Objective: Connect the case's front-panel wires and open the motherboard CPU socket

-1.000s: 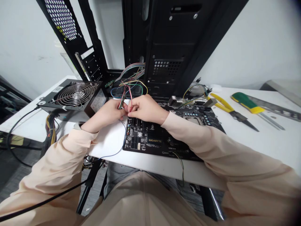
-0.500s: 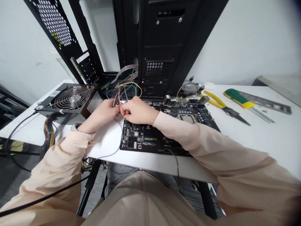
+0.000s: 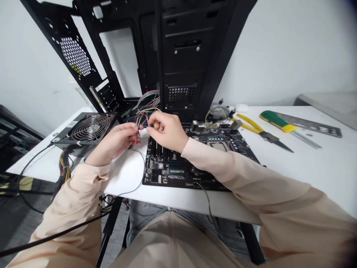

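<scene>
1. Left hand [image 3: 115, 140] gripped coloured wires [image 3: 138, 122] between thumb and fingers; the hands, bunched together earlier, had parted slightly.
2. Right hand [image 3: 169, 130] pinched a red strand [image 3: 148, 121] just beside them.
3. Wires hung above the tabletop [image 3: 126, 176], near the motherboard's [image 3: 177, 180] far-left corner.

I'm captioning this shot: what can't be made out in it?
All in the head view:
Wires in the left hand: ends hidden by its fingers.
Right hand: grip on any wire, too small and blurred.
Motherboard: fine lettering, too small.
Computer case: top, cut off by the upper edge.
</scene>
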Demonstrator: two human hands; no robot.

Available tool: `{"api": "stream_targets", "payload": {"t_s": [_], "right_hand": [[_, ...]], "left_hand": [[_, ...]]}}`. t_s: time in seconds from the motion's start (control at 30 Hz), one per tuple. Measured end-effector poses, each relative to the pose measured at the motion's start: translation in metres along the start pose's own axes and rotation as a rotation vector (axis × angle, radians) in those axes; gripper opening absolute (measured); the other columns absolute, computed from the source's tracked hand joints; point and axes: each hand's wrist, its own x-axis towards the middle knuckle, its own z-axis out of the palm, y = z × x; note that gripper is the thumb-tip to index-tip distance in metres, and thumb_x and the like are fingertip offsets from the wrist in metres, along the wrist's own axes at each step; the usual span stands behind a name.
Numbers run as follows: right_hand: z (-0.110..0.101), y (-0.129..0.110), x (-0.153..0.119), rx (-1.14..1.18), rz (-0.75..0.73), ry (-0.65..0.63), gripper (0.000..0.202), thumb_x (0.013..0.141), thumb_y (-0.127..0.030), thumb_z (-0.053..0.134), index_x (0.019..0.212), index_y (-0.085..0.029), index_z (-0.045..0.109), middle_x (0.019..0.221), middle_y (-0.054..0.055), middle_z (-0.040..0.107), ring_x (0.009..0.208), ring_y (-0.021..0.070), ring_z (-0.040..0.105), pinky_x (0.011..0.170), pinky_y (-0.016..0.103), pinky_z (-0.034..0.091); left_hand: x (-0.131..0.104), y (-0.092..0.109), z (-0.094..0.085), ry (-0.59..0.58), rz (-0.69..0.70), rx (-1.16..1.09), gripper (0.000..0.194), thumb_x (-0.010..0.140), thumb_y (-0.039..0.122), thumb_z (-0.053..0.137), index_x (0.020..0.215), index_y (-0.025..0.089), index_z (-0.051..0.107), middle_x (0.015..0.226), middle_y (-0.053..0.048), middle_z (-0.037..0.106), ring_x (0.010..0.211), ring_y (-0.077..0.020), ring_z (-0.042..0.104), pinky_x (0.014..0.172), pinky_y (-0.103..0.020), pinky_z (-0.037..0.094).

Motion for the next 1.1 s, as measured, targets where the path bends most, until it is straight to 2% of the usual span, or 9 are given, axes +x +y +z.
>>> {"api": "stream_targets", "payload": {"t_s": [0.1, 0.17, 0.3, 0.4, 0.5, 0.67, 0.8, 0.93, 1.1], "right_hand": [[0.0, 0.0, -0.001, -0.036, -0.083, -0.188, 0.01, 0.074, -0.017, 0.057, 0.064, -0.016, 0.057, 0.048, -0.007, 0.043, 0.05, 0.0065, 0.041, 0.06, 0.021, 0.035], [-0.001, 0.001, 0.0, -0.051, -0.073, -0.271, 0.011, 0.073, -0.017, 0.059, 0.063, -0.015, 0.06, 0.046, -0.007, 0.044, 0.047, 0.0056, 0.04, 0.059, 0.02, 0.034], [-0.014, -0.002, 0.011, -0.005, -0.033, -0.26, 0.01, 0.072, -0.017, 0.06, 0.063, -0.013, 0.062, 0.049, -0.006, 0.049, 0.048, 0.0047, 0.042, 0.058, 0.02, 0.035], [-0.032, -0.009, 0.024, -0.002, 0.028, -0.218, 0.012, 0.073, -0.02, 0.06, 0.065, -0.011, 0.063, 0.054, -0.004, 0.054, 0.052, 0.0055, 0.046, 0.059, 0.021, 0.036], [-0.054, -0.021, 0.033, -0.107, 0.088, -0.346, 0.016, 0.077, -0.022, 0.058, 0.069, -0.011, 0.067, 0.054, -0.004, 0.054, 0.053, 0.0059, 0.046, 0.06, 0.022, 0.035], [-0.074, -0.036, 0.037, -0.389, 0.157, -0.796, 0.023, 0.082, -0.027, 0.057, 0.093, -0.015, 0.073, 0.076, 0.001, 0.07, 0.066, 0.0094, 0.058, 0.068, 0.023, 0.04], [-0.066, -0.037, 0.035, -0.569, 0.169, -0.989, 0.029, 0.086, -0.029, 0.055, 0.105, -0.017, 0.072, 0.097, 0.004, 0.073, 0.083, 0.0137, 0.063, 0.077, 0.024, 0.042], [-0.055, -0.032, 0.032, -0.613, 0.19, -1.096, 0.03, 0.086, -0.033, 0.054, 0.103, -0.018, 0.073, 0.089, 0.004, 0.074, 0.078, 0.014, 0.064, 0.07, 0.023, 0.042], [-0.053, -0.024, 0.03, -0.629, 0.209, -1.059, 0.032, 0.082, -0.037, 0.058, 0.103, -0.018, 0.073, 0.084, 0.005, 0.074, 0.078, 0.0148, 0.065, 0.068, 0.023, 0.042]], "left_hand": [[-0.001, -0.001, -0.007, -0.067, -0.032, 0.034, 0.016, 0.068, 0.018, 0.073, 0.06, 0.011, 0.06, 0.05, 0.0, 0.055, 0.046, -0.007, 0.049, 0.042, -0.015, 0.037], [-0.001, 0.0, -0.011, -0.127, -0.062, 0.027, 0.019, 0.063, 0.021, 0.079, 0.061, 0.01, 0.063, 0.05, 0.0, 0.055, 0.045, -0.0069, 0.049, 0.041, -0.014, 0.037], [-0.004, 0.003, -0.013, -0.232, -0.096, -0.11, 0.034, 0.053, 0.021, 0.088, 0.08, 0.012, 0.07, 0.059, 0.001, 0.06, 0.049, -0.0061, 0.051, 0.045, -0.014, 0.042], [-0.007, 0.006, -0.013, -0.257, -0.171, -0.191, 0.033, 0.052, 0.024, 0.089, 0.07, 0.009, 0.067, 0.05, 0.004, 0.049, 0.043, -0.0041, 0.044, 0.037, -0.012, 0.036], [-0.01, 0.007, -0.012, -0.26, -0.194, -0.285, 0.035, 0.053, 0.029, 0.087, 0.059, 0.011, 0.058, 0.047, 0.007, 0.038, 0.038, -0.0019, 0.035, 0.034, -0.012, 0.03], [-0.009, 0.008, -0.009, -0.173, -0.014, -0.506, 0.026, 0.068, 0.026, 0.079, 0.066, 0.013, 0.057, 0.051, 0.008, 0.039, 0.037, -0.0015, 0.034, 0.034, -0.012, 0.028], [-0.006, 0.009, -0.003, -0.152, 0.156, -0.503, 0.022, 0.074, 0.027, 0.076, 0.087, 0.018, 0.061, 0.059, 0.008, 0.046, 0.039, -0.0013, 0.036, 0.036, -0.011, 0.029], [-0.005, 0.013, 0.001, -0.143, 0.228, -0.423, 0.03, 0.068, 0.026, 0.08, 0.092, 0.021, 0.063, 0.065, 0.006, 0.051, 0.044, -0.0025, 0.042, 0.04, -0.012, 0.034], [-0.007, 0.016, 0.0, -0.053, 0.298, -0.473, 0.035, 0.063, 0.027, 0.084, 0.091, 0.023, 0.064, 0.067, 0.007, 0.055, 0.047, -0.0029, 0.045, 0.046, -0.014, 0.043]]}}
